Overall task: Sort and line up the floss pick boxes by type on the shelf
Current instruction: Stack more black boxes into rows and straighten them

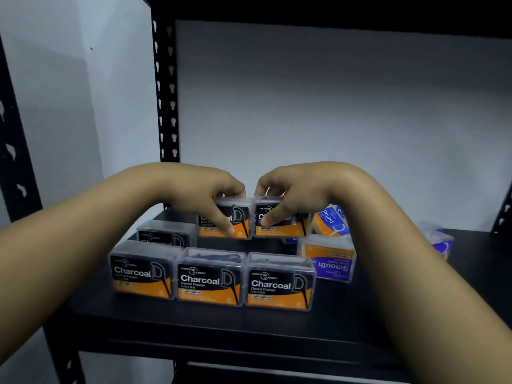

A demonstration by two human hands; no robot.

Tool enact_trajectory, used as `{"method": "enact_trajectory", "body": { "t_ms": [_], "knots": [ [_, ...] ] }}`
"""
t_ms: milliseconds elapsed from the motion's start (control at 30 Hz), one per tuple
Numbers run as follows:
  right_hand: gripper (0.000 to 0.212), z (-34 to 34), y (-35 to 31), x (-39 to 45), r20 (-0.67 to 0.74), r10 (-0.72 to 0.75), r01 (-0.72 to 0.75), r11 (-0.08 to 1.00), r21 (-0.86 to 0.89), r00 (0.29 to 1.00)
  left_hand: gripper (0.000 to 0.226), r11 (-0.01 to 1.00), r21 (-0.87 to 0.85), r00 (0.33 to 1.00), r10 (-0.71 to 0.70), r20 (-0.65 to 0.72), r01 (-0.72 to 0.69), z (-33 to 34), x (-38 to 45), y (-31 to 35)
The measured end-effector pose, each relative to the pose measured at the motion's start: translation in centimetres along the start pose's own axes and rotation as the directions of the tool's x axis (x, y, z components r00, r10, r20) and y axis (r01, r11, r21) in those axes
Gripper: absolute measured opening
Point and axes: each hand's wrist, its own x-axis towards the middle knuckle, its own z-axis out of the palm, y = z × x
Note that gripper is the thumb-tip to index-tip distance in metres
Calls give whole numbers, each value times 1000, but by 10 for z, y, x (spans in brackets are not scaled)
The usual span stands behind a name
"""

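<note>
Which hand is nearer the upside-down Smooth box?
Right. The right hand grips a Charcoal box just up-left of the Smooth box; the left hand grips another, farther left.

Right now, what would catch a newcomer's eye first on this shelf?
Two hands at mid-shelf: the left hand and right hand each grip a Charcoal box, the left-held box beside the right-held box. In front stands a neat front row of three Charcoal boxes. To the right, the Smooth box sits upside down.
</note>
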Motion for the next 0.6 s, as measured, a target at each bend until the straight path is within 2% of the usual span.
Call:
{"method": "enact_trajectory", "body": {
  "t_ms": [133, 267, 600],
  "knots": [
    [38, 9, -5, 5, -33, -49, 50, 998, 33, 998, 37, 998, 42, 994, -50, 97, 46, -5, -5, -1],
    [38, 18, -2, 11, -108, -81, 84, 996, 23, 991, 38, 998, 31, 995, -61, 77, 59, -7, -7, -3],
    [42, 42, 11, 22, -52, -93, 95, 995, 37, 994, 33, 998, -13, 987, -61, 146, 64, 20, 6, -11]
  ]
}}
